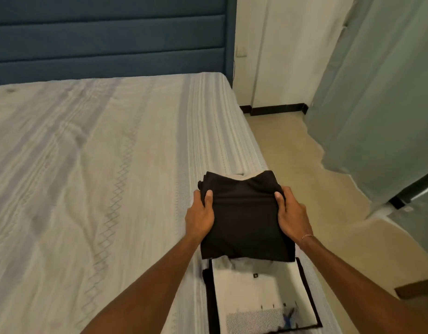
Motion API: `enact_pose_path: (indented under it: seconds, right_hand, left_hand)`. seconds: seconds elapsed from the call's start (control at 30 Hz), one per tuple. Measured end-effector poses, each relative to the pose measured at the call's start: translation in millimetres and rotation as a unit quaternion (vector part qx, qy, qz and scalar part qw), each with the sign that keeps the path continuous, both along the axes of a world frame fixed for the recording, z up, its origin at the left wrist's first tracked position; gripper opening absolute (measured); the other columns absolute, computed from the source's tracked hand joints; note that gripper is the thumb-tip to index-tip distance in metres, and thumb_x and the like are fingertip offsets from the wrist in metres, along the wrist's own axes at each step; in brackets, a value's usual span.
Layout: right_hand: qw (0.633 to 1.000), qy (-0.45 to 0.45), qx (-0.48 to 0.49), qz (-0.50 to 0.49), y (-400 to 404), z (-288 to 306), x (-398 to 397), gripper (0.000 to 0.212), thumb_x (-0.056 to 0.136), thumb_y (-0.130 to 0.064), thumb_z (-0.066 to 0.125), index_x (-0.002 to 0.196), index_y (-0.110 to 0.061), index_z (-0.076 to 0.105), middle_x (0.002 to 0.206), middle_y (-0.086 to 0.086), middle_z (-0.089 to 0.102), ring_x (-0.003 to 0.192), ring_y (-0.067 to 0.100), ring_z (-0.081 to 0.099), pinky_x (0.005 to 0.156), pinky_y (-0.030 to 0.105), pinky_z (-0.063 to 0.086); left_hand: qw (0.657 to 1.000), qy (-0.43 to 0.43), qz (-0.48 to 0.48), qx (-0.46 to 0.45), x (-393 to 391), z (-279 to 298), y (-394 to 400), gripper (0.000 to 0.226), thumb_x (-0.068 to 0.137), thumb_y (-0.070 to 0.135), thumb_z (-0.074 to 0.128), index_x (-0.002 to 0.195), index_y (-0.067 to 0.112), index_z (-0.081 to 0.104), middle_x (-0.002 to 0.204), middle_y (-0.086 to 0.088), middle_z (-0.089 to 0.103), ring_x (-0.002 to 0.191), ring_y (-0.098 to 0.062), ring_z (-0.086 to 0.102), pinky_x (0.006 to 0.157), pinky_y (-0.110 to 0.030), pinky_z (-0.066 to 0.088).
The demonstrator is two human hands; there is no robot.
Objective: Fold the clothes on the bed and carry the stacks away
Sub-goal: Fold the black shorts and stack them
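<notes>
Folded black garment (pixel 242 218): held near the bed's (pixel 87 165) right edge, gripped at its sides by left hand (pixel 200 213) and right hand (pixel 291 215), thumbs on top. Folded white shirt (pixel 258 292) on a dark garment (pixel 209 297) lies directly nearer, partly overlapped. Curtain (pixel 376 104) hangs well apart; nothing is seen obstructing.

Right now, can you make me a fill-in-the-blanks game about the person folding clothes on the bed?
1. Both hands, the left hand and the right hand, hold a folded garment whose colour is ____.
2. The bed has a padded headboard coloured ____.
3. Nearer the camera than the held garment lies a folded white garment resting on the ____.
4. A thin bracelet sits on the ____ wrist.

Missing words: black; blue; bed; right
</notes>
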State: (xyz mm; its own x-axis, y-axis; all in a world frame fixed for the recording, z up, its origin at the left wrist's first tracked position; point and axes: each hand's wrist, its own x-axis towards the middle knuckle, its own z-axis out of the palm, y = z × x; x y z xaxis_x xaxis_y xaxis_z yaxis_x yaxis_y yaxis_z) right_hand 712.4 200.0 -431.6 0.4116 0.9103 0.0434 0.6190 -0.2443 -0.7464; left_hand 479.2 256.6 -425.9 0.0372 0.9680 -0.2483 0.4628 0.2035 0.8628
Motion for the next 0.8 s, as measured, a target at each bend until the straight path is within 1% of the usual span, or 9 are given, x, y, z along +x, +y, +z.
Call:
enact_pose_path:
  seconds: [0.2,0.33,0.43,0.5,0.53,0.57,0.63,0.7,0.8]
  right_hand:
    - [1.000,-0.019,0.001,-0.021,68.5,-39.4,36.9,0.026,0.108,-0.043,0.035,0.114,-0.023,0.051,0.084,0.011,0.067,0.077,0.033,0.063,0.066,0.035,0.043]
    - [0.991,-0.113,-0.064,-0.028,80.6,-77.6,36.7,0.035,0.108,-0.042,0.032,0.125,-0.020,0.052,0.103,0.016,0.066,0.094,0.037,0.060,0.071,0.038,0.046]
    - [0.961,-0.269,0.005,-0.059,78.7,-98.1,19.6,0.041,0.107,-0.042,0.037,0.132,-0.017,0.057,0.123,0.015,0.059,0.115,0.032,0.050,0.087,0.043,0.047]
    - [0.950,-0.311,0.037,0.000,79.8,-102.3,1.2,0.048,0.104,-0.044,0.038,0.141,-0.019,0.054,0.142,0.014,0.051,0.135,0.033,0.043,0.103,0.047,0.044]
    - [0.948,-0.315,0.018,0.051,81.0,-107.8,-5.8,0.052,0.103,-0.046,0.034,0.147,-0.022,0.048,0.152,0.014,0.044,0.144,0.034,0.034,0.111,0.050,0.040]
    - [0.944,-0.316,-0.015,0.096,81.6,-113.1,-11.3,0.056,0.103,-0.048,0.027,0.154,-0.027,0.039,0.160,0.014,0.033,0.151,0.035,0.024,0.116,0.053,0.034]
    - [0.936,-0.314,-0.083,0.137,83.5,-127.8,-14.9,0.062,0.101,-0.055,0.014,0.160,-0.037,0.018,0.168,0.013,0.013,0.155,0.036,0.006,0.122,0.059,0.019]
    - [0.932,-0.317,-0.114,0.131,85.1,-141.1,-12.3,0.064,0.099,-0.061,0.010,0.160,-0.042,0.005,0.169,0.011,0.002,0.155,0.037,-0.003,0.122,0.064,0.006]
    - [0.920,-0.342,-0.135,0.134,90.4,-152.0,-10.7,0.066,0.097,-0.065,0.010,0.159,-0.044,-0.004,0.169,0.010,-0.008,0.154,0.038,-0.010,0.117,0.070,-0.001]
  left_hand:
    - [0.999,0.017,0.031,-0.005,38.9,-45.6,58.4,0.056,0.102,0.060,0.028,0.137,0.018,0.042,0.123,-0.010,0.062,0.109,-0.032,0.062,0.101,-0.052,0.049]
    - [0.992,0.126,0.024,0.003,44.4,-80.3,63.6,0.048,0.104,0.050,0.036,0.132,0.012,0.045,0.121,-0.016,0.064,0.107,-0.033,0.063,0.096,-0.051,0.051]
    - [0.920,0.344,0.032,0.184,51.7,-86.4,52.5,0.048,0.099,0.038,0.055,0.136,0.009,0.050,0.130,-0.017,0.057,0.117,-0.032,0.056,0.097,-0.044,0.052]
    - [0.843,0.377,-0.092,0.373,59.9,-82.8,47.8,0.052,0.095,0.035,0.059,0.140,0.008,0.052,0.137,-0.018,0.053,0.127,-0.034,0.052,0.103,-0.047,0.048]
    - [0.810,0.380,-0.176,0.411,63.5,-86.8,48.1,0.053,0.097,0.035,0.054,0.143,0.009,0.050,0.143,-0.018,0.050,0.134,-0.035,0.047,0.109,-0.048,0.044]
    - [0.795,0.389,-0.230,0.404,64.5,-92.0,50.8,0.056,0.099,0.039,0.046,0.148,0.011,0.045,0.152,-0.018,0.043,0.143,-0.035,0.038,0.115,-0.049,0.036]
    - [0.811,0.417,-0.273,0.306,59.1,-105.5,59.9,0.068,0.100,0.051,0.030,0.158,0.016,0.027,0.166,-0.017,0.018,0.155,-0.034,0.007,0.125,-0.051,0.014]
    - [0.822,0.437,-0.277,0.239,52.5,-123.7,65.8,0.082,0.096,0.064,0.022,0.162,0.017,0.009,0.168,-0.014,-0.006,0.153,-0.031,-0.020,0.125,-0.051,-0.004]
    - [0.827,0.437,-0.273,0.226,51.8,-139.9,66.3,0.090,0.091,0.068,0.023,0.162,0.016,0.004,0.167,-0.013,-0.013,0.150,-0.030,-0.028,0.124,-0.052,-0.008]
